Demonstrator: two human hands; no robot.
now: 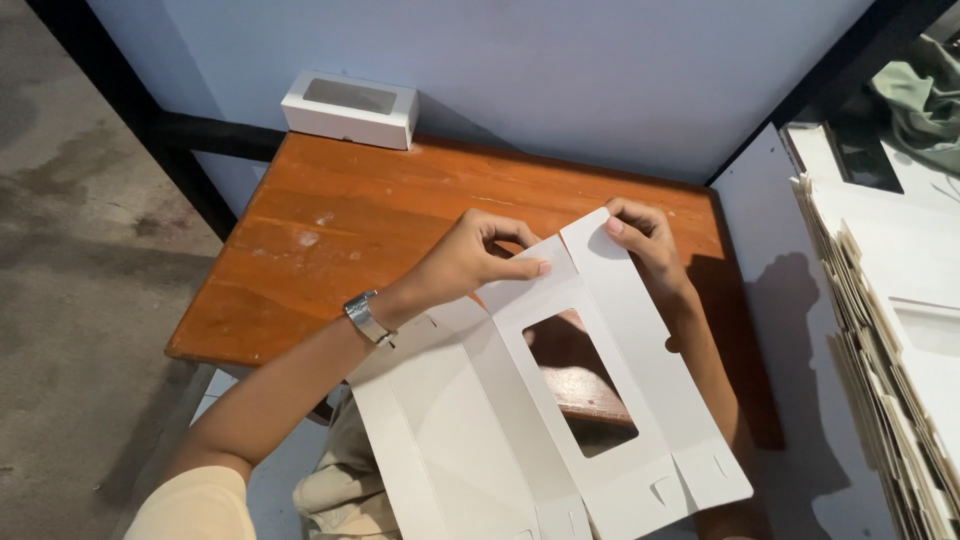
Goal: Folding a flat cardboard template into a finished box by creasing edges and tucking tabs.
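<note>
Blank [560, 400] lies flat over table [330, 260] edge and lap. Left hand [470, 262] pinches the far flap; right hand [645, 240] grips the adjoining flap, both closed to crease. 1 box [350, 108] at rear.

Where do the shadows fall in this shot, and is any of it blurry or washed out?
Head view: light comes from the left, so the right hand and arm cast a dark shadow rightward over the wooden table and the white panel beyond. The white cardboard blank is bright but keeps its creases. Focus is sharp throughout, with no motion blur.
</note>
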